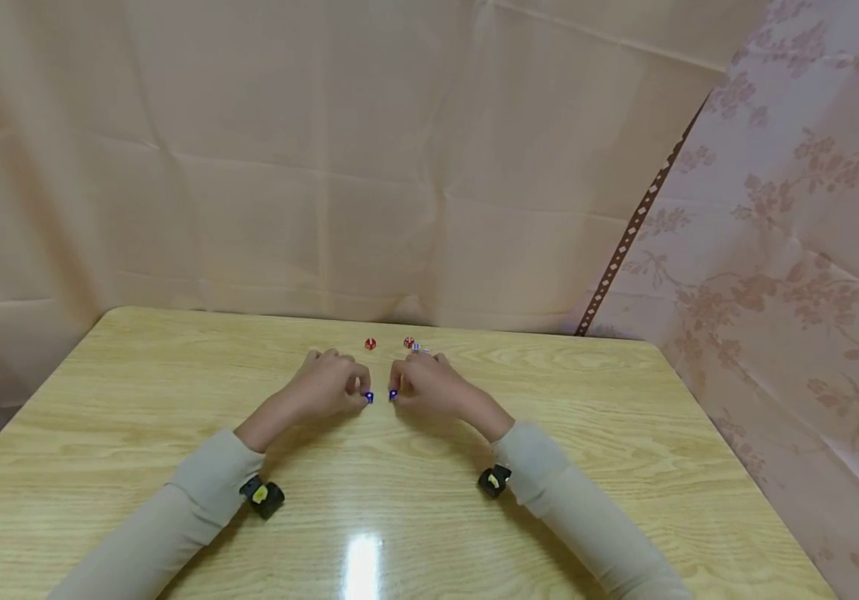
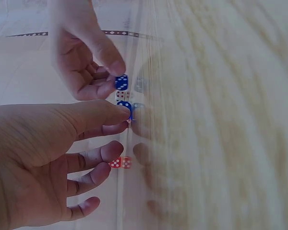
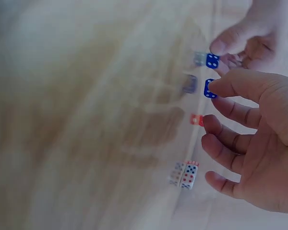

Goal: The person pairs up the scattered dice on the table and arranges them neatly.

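Note:
Two blue dice with white pips are close to the table surface, a small gap between them. My left hand (image 1: 332,385) pinches the left blue die (image 2: 124,108) between thumb and index finger. The right blue die (image 3: 210,89) is pinched by my right hand (image 1: 429,387) in the same way, the two hands facing each other. Beyond the left hand lies a red die (image 1: 371,343). A second red die (image 1: 409,342) lies behind the right hand, beside white dice (image 3: 189,174) with coloured pips; the right hand partly hides these in the head view.
The pale wooden table (image 1: 549,400) is glossy and reflects the dice. A beige cloth (image 1: 369,208) hangs along its far edge, and a flowered cloth (image 1: 789,292) hangs on the right. Both wrists carry small black cameras.

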The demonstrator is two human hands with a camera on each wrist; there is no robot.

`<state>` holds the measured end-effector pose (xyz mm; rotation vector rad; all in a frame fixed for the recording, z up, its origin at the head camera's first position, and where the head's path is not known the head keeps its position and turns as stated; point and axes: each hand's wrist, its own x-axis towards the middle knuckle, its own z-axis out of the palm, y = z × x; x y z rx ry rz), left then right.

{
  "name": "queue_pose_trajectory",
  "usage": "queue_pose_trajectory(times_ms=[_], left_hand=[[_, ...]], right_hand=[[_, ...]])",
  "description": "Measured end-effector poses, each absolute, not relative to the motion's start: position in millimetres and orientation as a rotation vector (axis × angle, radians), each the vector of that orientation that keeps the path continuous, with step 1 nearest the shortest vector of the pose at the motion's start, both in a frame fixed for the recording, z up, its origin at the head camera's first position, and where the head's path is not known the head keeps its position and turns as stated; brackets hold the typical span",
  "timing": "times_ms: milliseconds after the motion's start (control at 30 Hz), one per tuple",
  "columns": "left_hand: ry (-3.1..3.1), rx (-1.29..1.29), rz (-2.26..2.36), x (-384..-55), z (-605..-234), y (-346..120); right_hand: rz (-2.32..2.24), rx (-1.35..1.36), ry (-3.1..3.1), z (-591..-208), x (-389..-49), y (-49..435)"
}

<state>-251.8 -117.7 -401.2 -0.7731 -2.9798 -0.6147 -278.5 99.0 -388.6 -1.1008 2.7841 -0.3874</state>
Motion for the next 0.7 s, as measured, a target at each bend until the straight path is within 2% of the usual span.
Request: queue_pose_trajectory(times_ms=[700], left_hand=[[-2.964, -0.796, -0.578, -255.7, -400.7, -116.9]], right_hand=[[-0.21, -1.064, 2.828, -390.9, -267.8, 79.8]])
